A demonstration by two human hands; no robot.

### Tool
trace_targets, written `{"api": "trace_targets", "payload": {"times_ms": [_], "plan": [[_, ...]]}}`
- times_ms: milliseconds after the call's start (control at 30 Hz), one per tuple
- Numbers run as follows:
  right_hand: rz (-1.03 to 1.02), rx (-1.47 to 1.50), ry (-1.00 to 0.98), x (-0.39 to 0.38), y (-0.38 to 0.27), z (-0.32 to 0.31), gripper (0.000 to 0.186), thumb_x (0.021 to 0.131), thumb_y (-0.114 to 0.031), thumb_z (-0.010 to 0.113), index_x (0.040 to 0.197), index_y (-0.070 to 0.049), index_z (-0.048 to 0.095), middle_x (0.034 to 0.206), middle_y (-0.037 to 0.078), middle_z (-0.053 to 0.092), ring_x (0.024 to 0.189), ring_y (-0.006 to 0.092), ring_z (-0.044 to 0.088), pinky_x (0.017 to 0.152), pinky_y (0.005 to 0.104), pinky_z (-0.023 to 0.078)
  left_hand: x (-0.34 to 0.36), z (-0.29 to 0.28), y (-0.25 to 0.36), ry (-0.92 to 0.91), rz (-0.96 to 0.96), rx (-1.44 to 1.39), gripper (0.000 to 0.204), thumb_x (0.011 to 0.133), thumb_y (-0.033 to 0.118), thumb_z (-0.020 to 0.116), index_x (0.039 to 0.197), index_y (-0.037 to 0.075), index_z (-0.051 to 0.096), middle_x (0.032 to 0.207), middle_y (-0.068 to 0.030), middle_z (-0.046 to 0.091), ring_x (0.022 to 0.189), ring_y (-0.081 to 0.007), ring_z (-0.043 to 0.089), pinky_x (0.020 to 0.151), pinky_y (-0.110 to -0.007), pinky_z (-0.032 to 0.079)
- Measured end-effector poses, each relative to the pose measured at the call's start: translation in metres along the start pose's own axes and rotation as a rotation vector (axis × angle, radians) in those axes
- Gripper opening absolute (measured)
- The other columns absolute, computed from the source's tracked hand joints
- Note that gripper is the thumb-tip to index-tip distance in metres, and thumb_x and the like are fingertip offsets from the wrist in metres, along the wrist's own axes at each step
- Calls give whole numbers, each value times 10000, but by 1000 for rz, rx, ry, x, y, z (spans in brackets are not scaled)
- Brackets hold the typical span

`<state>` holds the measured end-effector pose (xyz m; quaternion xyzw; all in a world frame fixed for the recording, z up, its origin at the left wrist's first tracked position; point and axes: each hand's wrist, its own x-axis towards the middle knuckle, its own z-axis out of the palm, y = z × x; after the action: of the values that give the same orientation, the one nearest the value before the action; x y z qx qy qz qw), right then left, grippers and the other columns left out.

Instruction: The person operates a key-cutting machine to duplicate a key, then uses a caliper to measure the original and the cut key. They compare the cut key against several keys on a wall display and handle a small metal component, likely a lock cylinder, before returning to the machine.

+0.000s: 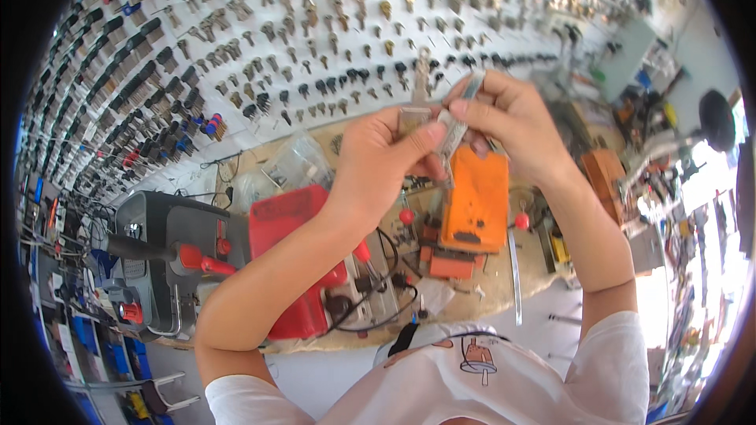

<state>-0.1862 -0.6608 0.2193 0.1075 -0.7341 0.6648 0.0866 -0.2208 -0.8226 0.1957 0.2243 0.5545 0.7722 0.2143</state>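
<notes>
Both my hands are raised over the workbench, close together. My left hand (pixel 382 149) is closed, its thumb pressing on a flat silver metal piece (pixel 453 138). A slim, notched metal piece like a long key (pixel 422 77) stands up beside its fingers; whether that hand grips it I cannot tell. My right hand (pixel 508 114) is closed too, pinching the upper part of the same flat piece, which tilts between the two hands. Its exact kind is too blurred to make out. Just below the hands sits an orange machine (pixel 476 201) with red-knobbed levers.
Rows of keys (pixel 346 83) hang on the white wall ahead. A red machine (pixel 287 260) and a dark grey machine (pixel 189 236) with a black-and-red lever stand at the left. A clear plastic bag (pixel 298 161), black cables (pixel 386 267) and a metal strip (pixel 514 279) lie on the wooden bench (pixel 543 267).
</notes>
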Motion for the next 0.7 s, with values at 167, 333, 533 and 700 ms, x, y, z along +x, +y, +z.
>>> {"api": "trace_targets", "payload": {"times_ms": [167,333,533,700], "plan": [[85,323,44,-49,-6,-16,186,804,-184,560,862,-7,546,613,41,542,472,89,491,438,196,400,-35,31,-3,-48,-88,-150,201,835,144,527,950,-21,541,731,-54,559,489,-63,443,422,-216,388],[37,365,132,-94,-4,-21,196,808,-196,558,869,-10,544,630,40,546,492,84,499,466,199,412,-62,62,-18,-100,-160,-46,196,787,169,606,865,0,546,638,-6,509,445,-40,383,388,-190,303],[-8,227,323,-146,-3,-28,179,825,-195,520,900,-33,525,693,57,566,519,88,527,453,200,382,-77,93,-39,-154,-100,67,163,762,135,632,820,2,558,650,-18,524,418,-25,337,359,-179,266],[-64,355,392,-179,-1,-39,160,843,-178,488,893,-26,492,730,82,579,551,120,559,489,211,437,-86,114,-47,-225,-150,20,176,773,114,610,881,-21,575,671,-56,549,407,-19,341,352,-177,265]]}}
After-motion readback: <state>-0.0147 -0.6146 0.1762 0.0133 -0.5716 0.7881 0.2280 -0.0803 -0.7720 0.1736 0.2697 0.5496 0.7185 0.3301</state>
